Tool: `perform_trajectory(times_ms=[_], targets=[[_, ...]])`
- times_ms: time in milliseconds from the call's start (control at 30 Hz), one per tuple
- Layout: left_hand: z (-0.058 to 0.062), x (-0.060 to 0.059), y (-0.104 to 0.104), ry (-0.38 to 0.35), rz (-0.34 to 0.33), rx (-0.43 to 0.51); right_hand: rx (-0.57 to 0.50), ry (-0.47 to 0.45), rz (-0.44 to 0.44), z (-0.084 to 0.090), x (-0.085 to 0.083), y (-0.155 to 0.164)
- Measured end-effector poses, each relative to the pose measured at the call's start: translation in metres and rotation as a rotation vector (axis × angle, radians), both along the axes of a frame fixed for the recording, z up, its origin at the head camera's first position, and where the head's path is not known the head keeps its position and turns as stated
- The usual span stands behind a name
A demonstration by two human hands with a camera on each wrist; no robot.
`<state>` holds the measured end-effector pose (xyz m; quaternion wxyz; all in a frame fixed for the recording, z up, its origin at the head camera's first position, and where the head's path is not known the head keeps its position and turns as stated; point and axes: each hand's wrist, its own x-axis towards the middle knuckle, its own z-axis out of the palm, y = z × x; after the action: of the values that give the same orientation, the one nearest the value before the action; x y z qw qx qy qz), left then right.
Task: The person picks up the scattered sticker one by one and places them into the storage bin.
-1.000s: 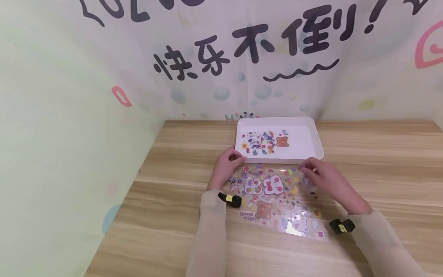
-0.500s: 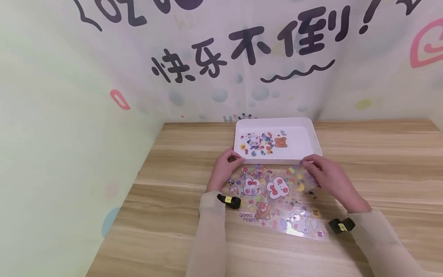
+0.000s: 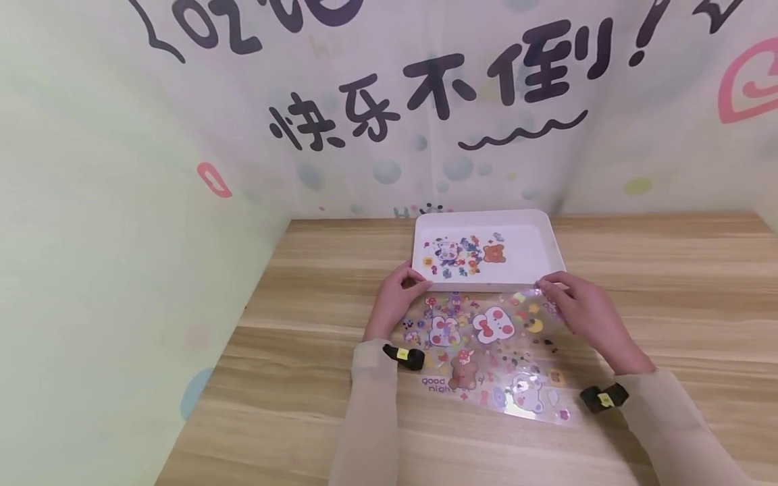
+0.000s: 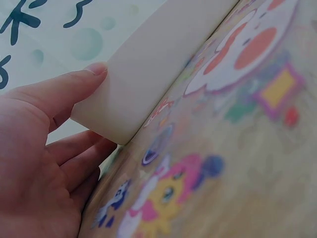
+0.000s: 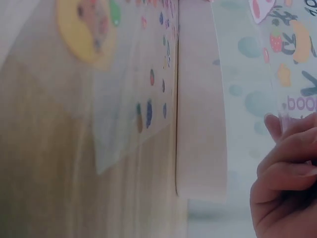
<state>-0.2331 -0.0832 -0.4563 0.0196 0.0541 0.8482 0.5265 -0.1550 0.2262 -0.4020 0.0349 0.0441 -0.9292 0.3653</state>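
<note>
Sticker sheet (image 3: 486, 354) lies on the table (image 3: 668, 283), at 6 o'clock from the white tray (image 3: 547, 260). Left hand (image 3: 395, 300) pinches its 10 o'clock corner; right hand (image 3: 580, 310) pinches its 2 o'clock corner. Wrist views are blurred; sheet edges are cut off.
</note>
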Motion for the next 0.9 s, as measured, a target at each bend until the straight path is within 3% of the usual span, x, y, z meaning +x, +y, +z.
perform_trajectory(times_ms=[300,567,900], targets=[[0.0,0.002,0.001,-0.01,0.002,0.024,-0.171,-0.06,-0.086,0.002,-0.008,0.008],[0.0,0.004,-0.001,-0.012,-0.005,0.034,-0.201,-0.067,-0.138,0.007,-0.022,0.007],[-0.001,0.004,-0.002,-0.003,-0.016,0.037,-0.319,-0.16,-0.179,0.011,-0.049,0.004]])
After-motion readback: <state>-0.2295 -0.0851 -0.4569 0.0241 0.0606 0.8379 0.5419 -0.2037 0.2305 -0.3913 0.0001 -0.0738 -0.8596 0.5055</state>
